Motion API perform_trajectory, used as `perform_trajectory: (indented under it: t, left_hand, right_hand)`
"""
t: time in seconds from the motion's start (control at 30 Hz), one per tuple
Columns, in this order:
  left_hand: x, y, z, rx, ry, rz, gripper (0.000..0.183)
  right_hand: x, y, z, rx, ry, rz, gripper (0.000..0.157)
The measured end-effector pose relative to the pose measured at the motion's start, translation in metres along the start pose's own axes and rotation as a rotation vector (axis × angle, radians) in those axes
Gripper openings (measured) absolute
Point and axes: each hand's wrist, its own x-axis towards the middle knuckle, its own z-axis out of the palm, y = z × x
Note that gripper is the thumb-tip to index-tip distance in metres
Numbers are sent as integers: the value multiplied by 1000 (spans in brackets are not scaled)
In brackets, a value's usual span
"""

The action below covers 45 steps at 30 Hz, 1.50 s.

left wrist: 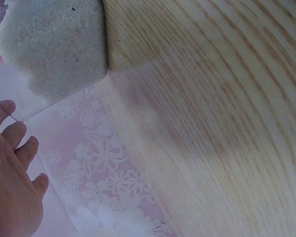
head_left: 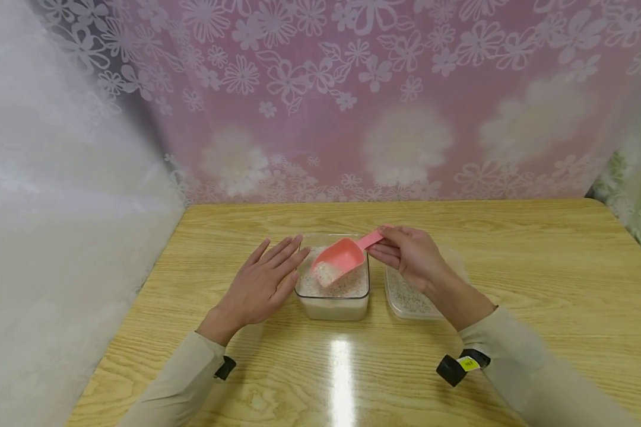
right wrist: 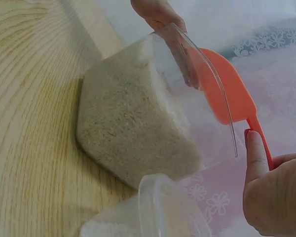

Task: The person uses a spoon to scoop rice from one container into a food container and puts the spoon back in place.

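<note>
My right hand [head_left: 413, 255] grips the handle of a pink scoop [head_left: 347, 255], tilted down to the left over a clear container [head_left: 333, 308] of rice. Some white rice [head_left: 327, 273] lies at the scoop's lip. In the right wrist view the scoop [right wrist: 224, 89] reaches in past the container's rim, and the rice [right wrist: 133, 113] shows through the wall. With fingers straight, my left hand [head_left: 264, 281] rests against the container's left side near the rim. The left wrist view shows its fingers [left wrist: 27, 150] by the container's edge.
A second, lower clear container [head_left: 413, 302] with rice-like grains stands right of the first, partly under my right forearm. Both are on a wood-grain table [head_left: 278, 367]. A flowered pink curtain [head_left: 320, 118] hangs behind, and a whitish sheet [head_left: 59, 207] hangs at the left.
</note>
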Motion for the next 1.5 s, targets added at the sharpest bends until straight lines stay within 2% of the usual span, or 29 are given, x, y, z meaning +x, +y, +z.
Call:
perform_trajectory:
  t: [0.43,0.67,0.9,1.13,1.33,1.5]
  left_hand:
    - [0,1,-1,-8,-14,-13,51]
    - [0,2,0,-10,-8,-10,50]
    - [0,1,0,-3,-1,-5,51]
    - [-1,1,0,-4,-13,-8,51]
    - [-1,1,0,-4,-11,-5,51]
    - [-1,0,1,-2,-11,-5,51]
  right_hand:
    - [-4,-14,-12,53,1,3,21]
    - [-10,-22,-20,102,-6,-1,14]
    - [-15,-30,-31,123,-10,-14,17]
    - [-20,-35,-51,177,-8,-15,18]
    - [-27,-39,-76,239,-31,-31,18]
    - [-34,-42,-98,278,-16,-45,19]
